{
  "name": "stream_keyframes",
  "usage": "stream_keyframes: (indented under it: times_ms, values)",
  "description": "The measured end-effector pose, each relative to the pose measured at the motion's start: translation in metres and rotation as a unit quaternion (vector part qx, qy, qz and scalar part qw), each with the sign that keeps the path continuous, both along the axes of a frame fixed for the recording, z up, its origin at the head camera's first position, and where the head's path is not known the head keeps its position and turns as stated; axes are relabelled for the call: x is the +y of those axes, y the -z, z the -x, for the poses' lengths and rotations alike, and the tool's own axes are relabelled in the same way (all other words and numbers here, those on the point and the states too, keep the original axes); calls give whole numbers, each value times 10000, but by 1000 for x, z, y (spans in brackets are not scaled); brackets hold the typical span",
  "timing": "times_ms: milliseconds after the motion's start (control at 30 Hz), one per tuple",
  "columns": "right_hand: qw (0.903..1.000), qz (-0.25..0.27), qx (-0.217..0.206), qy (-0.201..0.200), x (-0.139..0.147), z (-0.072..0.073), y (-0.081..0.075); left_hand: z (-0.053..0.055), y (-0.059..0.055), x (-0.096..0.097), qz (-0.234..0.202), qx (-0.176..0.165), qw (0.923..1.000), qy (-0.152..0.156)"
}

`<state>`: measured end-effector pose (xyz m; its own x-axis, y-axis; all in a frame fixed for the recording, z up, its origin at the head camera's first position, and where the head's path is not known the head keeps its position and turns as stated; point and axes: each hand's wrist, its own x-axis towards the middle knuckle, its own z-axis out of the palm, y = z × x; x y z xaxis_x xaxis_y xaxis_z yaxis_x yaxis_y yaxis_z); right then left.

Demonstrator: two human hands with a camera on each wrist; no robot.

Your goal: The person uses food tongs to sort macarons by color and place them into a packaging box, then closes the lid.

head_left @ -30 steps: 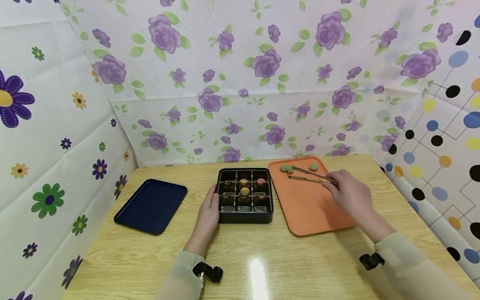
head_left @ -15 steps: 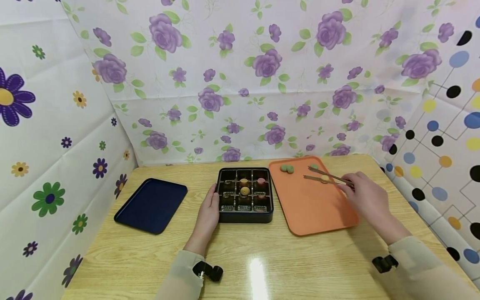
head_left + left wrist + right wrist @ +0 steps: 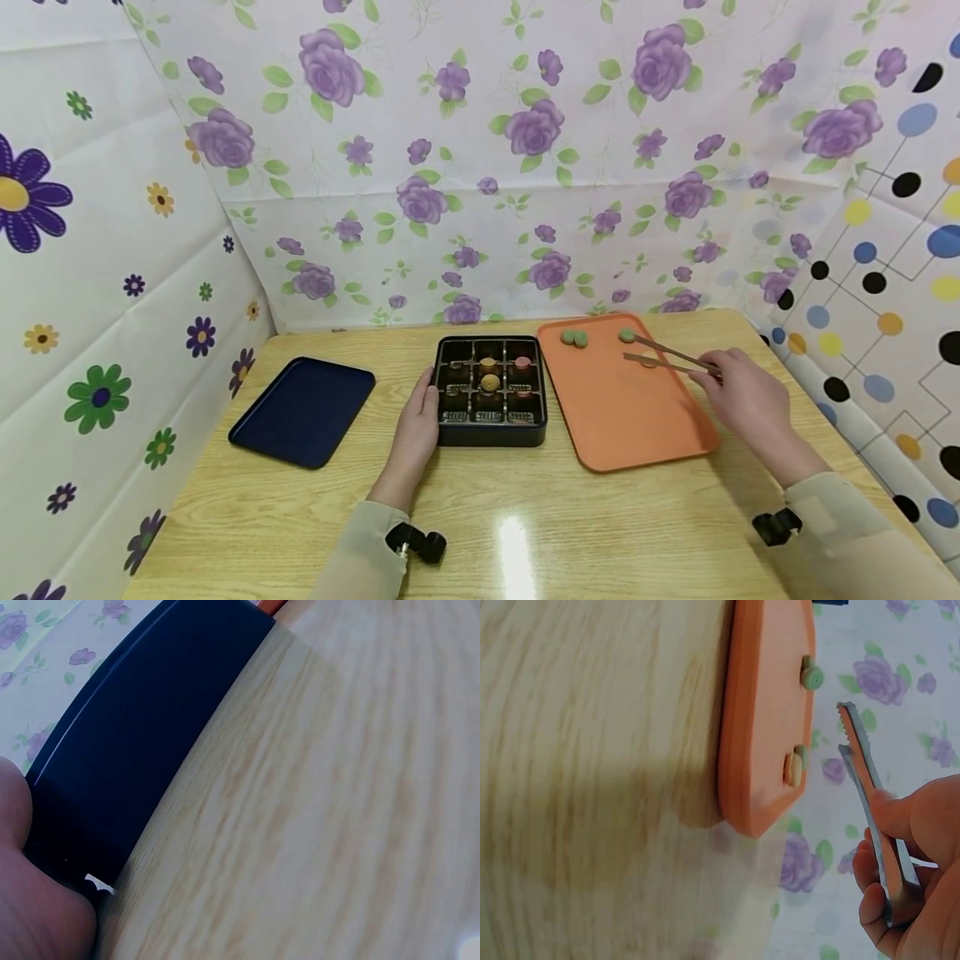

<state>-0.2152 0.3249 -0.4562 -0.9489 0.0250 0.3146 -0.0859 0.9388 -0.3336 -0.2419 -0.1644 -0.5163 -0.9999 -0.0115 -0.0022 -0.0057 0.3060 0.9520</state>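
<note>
We have left hand (image 3: 414,421) straight-fingered against left side of box (image 3: 491,436); right hand (image 3: 750,400) pinches tongs (image 3: 906,904), tips parted, above orange tray (image 3: 615,425) right of box. Likely picking step: next, line up, squeeze green sweet (image 3: 627,335), same tray.

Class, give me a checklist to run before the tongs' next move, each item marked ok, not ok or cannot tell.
1. Tongs held in the right hand: ok.
2. Tong tips apart: ok.
3. Left hand against the side of the box: ok.
4. Pieces on the orange tray: ok, three green pieces, one yellow piece.
5. Piece gripped: not ok, nothing between the tips.
6. Every compartment's contents: cannot tell, walls hide some floors.
</note>
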Motion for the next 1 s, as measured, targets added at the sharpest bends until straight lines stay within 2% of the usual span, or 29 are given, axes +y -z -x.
stream_keyframes:
  times_ms: [600, 1000]
  values:
    - [9995, -83, -278, 135, 22, 4, 14, 0, 1, 1, -36, 12, 10000, -39]
    - [9988, -125, -419, 207, 26, 2, 18, 0, 2, 0, 1, 51, 10000, -25]
